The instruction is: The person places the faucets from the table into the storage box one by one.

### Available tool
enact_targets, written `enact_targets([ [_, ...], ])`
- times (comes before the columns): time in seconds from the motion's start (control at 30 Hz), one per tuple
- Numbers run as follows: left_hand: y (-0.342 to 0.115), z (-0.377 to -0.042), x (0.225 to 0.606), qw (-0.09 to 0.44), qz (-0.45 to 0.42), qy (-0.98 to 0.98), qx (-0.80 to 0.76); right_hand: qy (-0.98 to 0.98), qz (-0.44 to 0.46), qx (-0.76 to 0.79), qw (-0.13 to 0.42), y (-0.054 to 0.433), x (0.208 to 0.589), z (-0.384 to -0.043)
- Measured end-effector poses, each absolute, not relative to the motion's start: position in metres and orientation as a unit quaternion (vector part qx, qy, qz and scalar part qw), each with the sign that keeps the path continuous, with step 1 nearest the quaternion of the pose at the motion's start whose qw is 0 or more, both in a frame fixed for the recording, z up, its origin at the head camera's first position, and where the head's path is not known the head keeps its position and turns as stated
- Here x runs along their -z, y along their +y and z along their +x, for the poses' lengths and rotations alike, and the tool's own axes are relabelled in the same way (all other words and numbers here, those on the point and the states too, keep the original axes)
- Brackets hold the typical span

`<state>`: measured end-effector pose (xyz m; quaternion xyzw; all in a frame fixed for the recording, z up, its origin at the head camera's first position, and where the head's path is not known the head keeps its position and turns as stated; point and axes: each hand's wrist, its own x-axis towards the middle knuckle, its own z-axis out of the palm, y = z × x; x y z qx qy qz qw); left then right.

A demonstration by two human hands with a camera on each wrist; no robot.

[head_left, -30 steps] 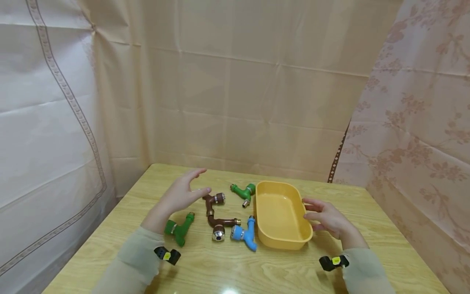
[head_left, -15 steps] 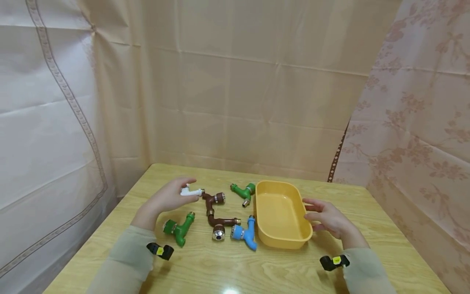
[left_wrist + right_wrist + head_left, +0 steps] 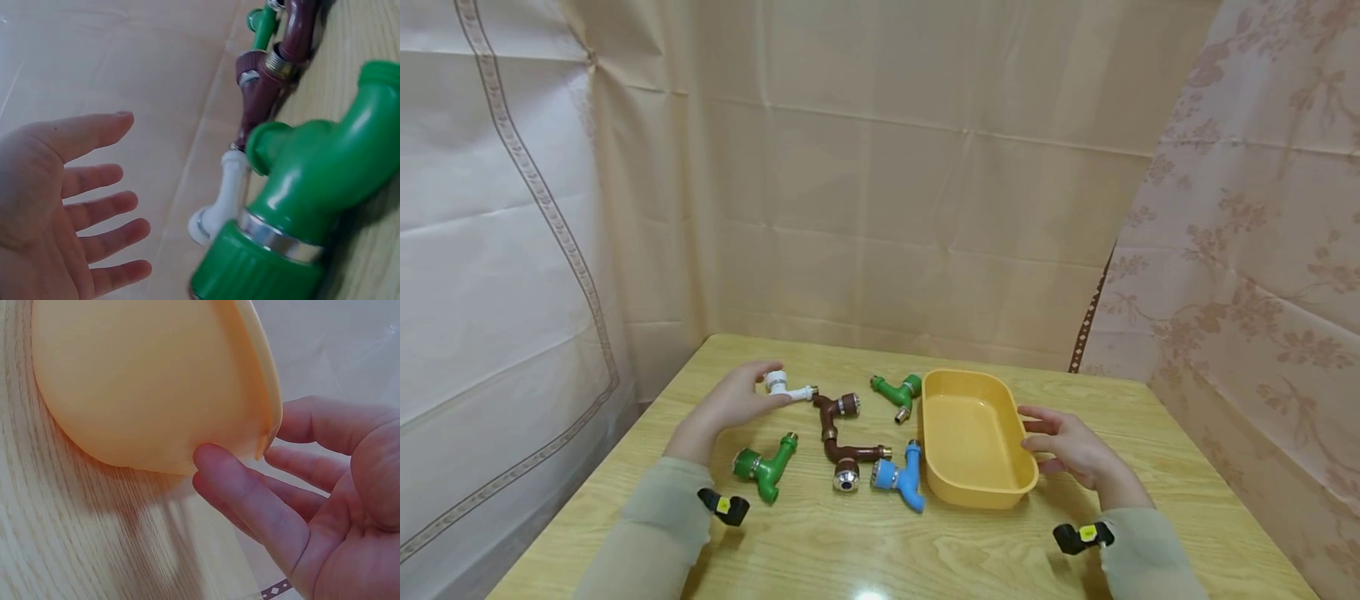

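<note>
In the head view, my left hand [image 3: 730, 408] is beside a white tap [image 3: 782, 387] at the back left. Its fingers are spread and fairly straight, and in the left wrist view a gap parts them from the white tap [image 3: 219, 209]. My right hand [image 3: 1071, 446] rests its relaxed fingertips against the outer right wall of a yellow plastic basin [image 3: 981, 496]. The right wrist view has those fingertips [image 3: 215, 461] at the basin's wall and rim, not curled round it. Nothing lies in the basin.
Two brown taps [image 3: 829, 421] lie touching, right of the white one. A green tap [image 3: 769, 471] is at the front left, another green tap [image 3: 897, 392] at the back. The blue tap [image 3: 906, 479] lies by the basin. Curtains surround the wooden table [image 3: 820, 550].
My left hand has drawn back left and lowered from over the brown taps, bringing the white tap behind it into view. The right hand and basin have stayed put.
</note>
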<state>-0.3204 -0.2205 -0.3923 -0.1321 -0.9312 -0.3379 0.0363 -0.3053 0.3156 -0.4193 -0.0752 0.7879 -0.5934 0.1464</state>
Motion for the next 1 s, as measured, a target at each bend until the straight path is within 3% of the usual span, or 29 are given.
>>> enact_targets([
  [0.53,-0.23,-0.345,0.414,0.021,-0.072,-0.935,0.345,0.795,-0.065,0.587,0.141,0.315,0.42,-0.306],
  [1.0,-0.239,-0.366,0.421,0.001,-0.089,-0.941,0.327,0.792,-0.064,0.589,0.146,0.315,0.419,-0.305],
])
